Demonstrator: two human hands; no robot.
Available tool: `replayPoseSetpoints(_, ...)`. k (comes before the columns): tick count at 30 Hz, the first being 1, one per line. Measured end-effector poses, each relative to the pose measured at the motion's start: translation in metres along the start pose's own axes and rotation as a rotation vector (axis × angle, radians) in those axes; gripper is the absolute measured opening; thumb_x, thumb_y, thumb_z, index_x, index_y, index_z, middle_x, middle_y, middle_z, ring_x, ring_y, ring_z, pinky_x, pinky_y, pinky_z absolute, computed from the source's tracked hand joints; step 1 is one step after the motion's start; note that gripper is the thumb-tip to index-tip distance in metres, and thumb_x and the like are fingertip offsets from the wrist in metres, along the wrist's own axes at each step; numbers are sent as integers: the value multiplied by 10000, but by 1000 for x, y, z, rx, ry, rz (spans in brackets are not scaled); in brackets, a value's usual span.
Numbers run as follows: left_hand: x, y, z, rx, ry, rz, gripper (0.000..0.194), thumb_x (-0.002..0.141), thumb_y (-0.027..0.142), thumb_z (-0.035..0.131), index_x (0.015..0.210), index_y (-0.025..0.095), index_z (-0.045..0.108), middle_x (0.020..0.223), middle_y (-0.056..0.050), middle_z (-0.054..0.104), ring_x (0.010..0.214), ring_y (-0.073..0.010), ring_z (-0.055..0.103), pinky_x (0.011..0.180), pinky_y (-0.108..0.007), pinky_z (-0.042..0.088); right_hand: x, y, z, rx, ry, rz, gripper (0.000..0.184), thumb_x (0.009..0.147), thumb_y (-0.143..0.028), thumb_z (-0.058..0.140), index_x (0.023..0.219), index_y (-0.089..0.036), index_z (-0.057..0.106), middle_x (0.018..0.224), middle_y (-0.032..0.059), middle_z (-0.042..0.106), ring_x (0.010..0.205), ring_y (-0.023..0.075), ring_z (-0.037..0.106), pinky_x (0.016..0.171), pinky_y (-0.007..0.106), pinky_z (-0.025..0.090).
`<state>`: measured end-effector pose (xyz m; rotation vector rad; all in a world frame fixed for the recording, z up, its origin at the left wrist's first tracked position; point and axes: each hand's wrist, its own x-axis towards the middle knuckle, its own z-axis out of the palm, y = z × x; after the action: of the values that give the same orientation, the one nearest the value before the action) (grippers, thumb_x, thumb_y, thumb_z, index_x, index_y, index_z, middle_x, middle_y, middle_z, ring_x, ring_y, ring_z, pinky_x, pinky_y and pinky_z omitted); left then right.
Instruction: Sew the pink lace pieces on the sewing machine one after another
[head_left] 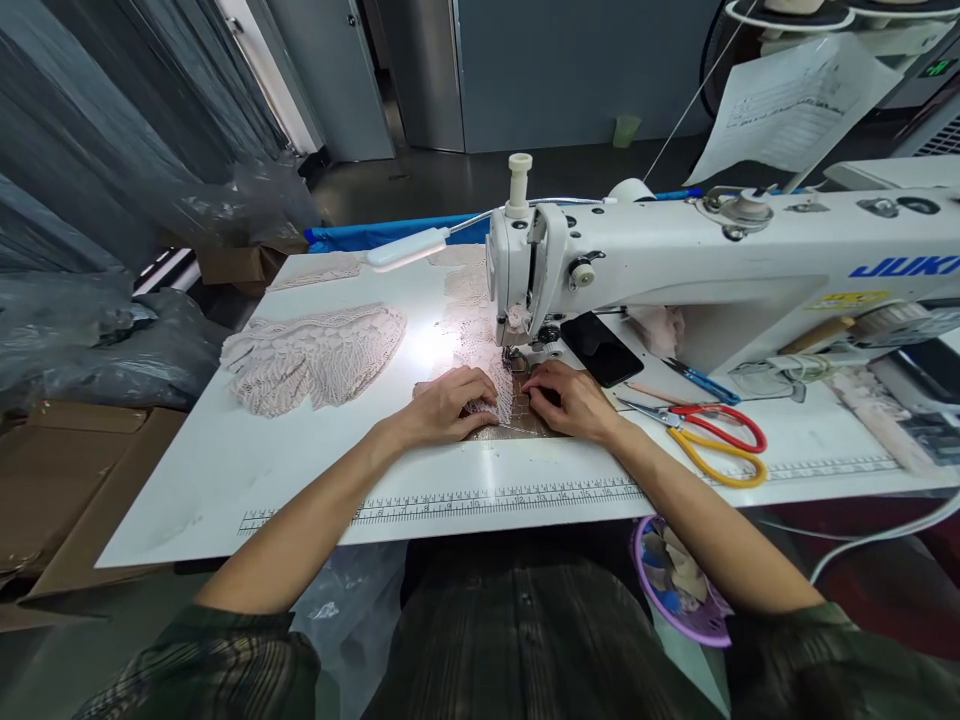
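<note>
A strip of pale pink lace fabric [471,330] runs down the white table to the presser foot [514,362] of the sewing machine [600,245]. On its near end lies my left hand [454,405], fingers and thumb closed over the lace just left of the foot. Close to the foot's right side is my right hand [566,400], its fingers curled and their tips pinched together near the lace edge. What those tips hold, if anything, is too small to make out. Beneath both hands shows a brownish metal plate [510,430].
More lace pieces [315,355] lie on the left of the table [247,460]. Right of my hand are a black phone [601,348], scissors with red and yellow handles [720,440] and a blue-handled tool [705,382]. A purple basket [701,630] sits below the edge.
</note>
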<state>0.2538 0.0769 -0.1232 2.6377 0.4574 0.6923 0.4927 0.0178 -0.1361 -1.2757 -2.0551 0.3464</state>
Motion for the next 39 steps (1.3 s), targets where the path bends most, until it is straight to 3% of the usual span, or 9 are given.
replayPoseSetpoints(6, 1, 0, 6, 37, 47, -37, 195, 967, 268, 566, 824, 163, 646, 905, -64, 673, 807, -175, 612, 742, -330, 509, -1, -9, -1, 36, -60, -110, 187, 882, -193, 532, 985, -189, 688, 980, 92, 668, 898, 204, 639, 833, 345, 521)
replayPoseSetpoints(10, 2, 7, 8, 101, 51, -129, 243, 999, 268, 486, 833, 171, 634, 908, -58, 665, 803, -179, 607, 724, -329, 498, 0, -16, 4, -29, -111, -101, 301, 866, -339, 639, 1121, -180, 623, 1036, 111, 659, 971, 253, 615, 873, 402, 492)
replayPoseSetpoints(14, 2, 11, 7, 131, 61, -179, 274, 1013, 281, 455, 825, 174, 623, 892, -52, 665, 805, -177, 614, 725, -323, 500, 1, -19, 10, -129, -116, -57, 131, 915, -309, 593, 960, -195, 640, 946, 93, 648, 915, 241, 599, 830, 376, 460)
replayPoseSetpoints(19, 0, 6, 4, 78, 64, -21, 230, 939, 388, 623, 987, 167, 662, 959, -72, 693, 896, -198, 653, 774, -336, 539, 2, -19, 12, -110, -116, -62, 130, 939, -250, 545, 909, -198, 661, 916, 82, 641, 903, 225, 597, 820, 359, 453)
replayPoseSetpoints(23, 0, 3, 3, 107, 73, 47, 168, 959, 289, 594, 914, 170, 704, 934, -72, 709, 829, -175, 665, 725, -316, 553, 3, -18, 8, 8, -58, -40, 145, 933, -245, 533, 878, -200, 659, 887, 72, 660, 853, 207, 616, 797, 349, 484)
replayPoseSetpoints(26, -1, 4, 2, 111, 75, 35, 174, 959, 249, 587, 866, 172, 712, 914, -66, 716, 805, -168, 667, 713, -311, 558, 5, -14, 3, 92, 70, 72, 140, 915, -253, 546, 845, -196, 653, 824, 55, 671, 728, 172, 614, 697, 309, 502)
replayPoseSetpoints(29, -1, 4, -1, 58, 32, 33, 134, 924, 282, 652, 943, 162, 710, 954, -77, 717, 874, -181, 672, 758, -317, 563, 6, -10, 2, 100, 169, 178, 136, 896, -279, 569, 837, -195, 657, 794, 48, 674, 640, 154, 591, 626, 293, 500)
replayPoseSetpoints(39, 2, 5, 9, 117, 95, -61, 221, 981, 247, 541, 815, 160, 658, 871, -51, 688, 761, -162, 620, 687, -306, 495, 6, -11, 2, 84, 157, 175, 126, 885, -258, 571, 819, -190, 654, 789, 53, 681, 675, 165, 613, 644, 296, 507)
